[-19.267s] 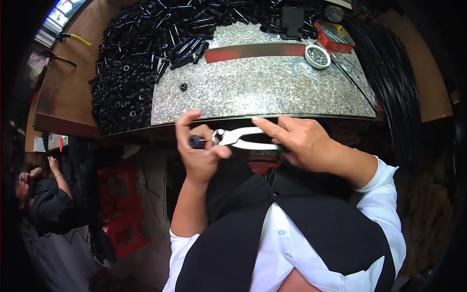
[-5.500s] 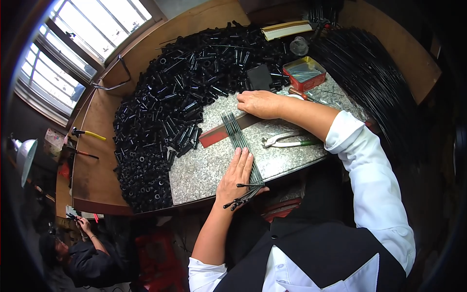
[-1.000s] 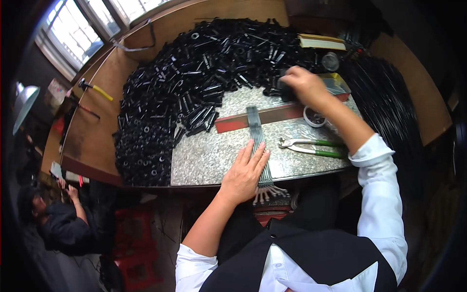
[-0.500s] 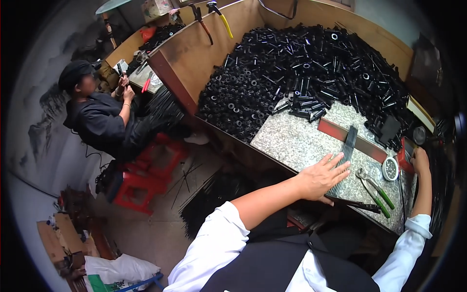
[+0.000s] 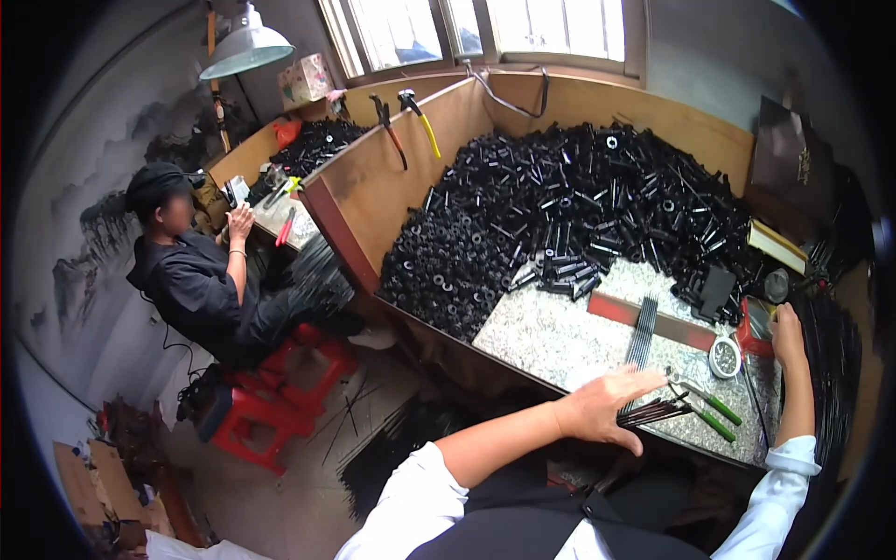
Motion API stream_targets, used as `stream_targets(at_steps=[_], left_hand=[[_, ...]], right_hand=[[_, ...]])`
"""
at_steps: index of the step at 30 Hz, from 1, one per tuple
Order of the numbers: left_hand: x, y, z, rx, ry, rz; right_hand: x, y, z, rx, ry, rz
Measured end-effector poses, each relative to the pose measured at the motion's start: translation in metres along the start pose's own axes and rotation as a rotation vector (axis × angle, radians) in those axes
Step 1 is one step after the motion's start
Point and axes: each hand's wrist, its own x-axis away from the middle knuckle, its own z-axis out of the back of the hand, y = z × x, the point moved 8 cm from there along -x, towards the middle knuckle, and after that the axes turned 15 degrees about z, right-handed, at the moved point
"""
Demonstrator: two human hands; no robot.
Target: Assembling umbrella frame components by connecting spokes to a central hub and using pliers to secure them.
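Left hand (image 5: 602, 408): ours, fingers (image 5: 642, 381) loose and spread by the thin black rods (image 5: 642, 336), which lie across the bar (image 5: 688, 330) on the worktop (image 5: 527, 327). Right hand (image 5: 790, 334): at red tin (image 5: 754, 338); grip, we can't tell.

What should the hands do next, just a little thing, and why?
Perhaps the left hand should press lightly on the thin rods to steady them: they lie side by side across the bar, and the right hand is over at the red tin.
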Motion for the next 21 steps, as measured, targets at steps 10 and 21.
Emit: stream_targets(at_steps=[10,21], left_hand=[[-0.015,0.070,0.042,0.535,0.082,-0.050],[-0.008,0.082,0.073,0.331,0.328,-0.193]], right_hand=[[0.002,-0.179,0.086,-0.356,0.239,0.316],[0.037,-0.317,0.158,-0.492,0.129,0.651]])
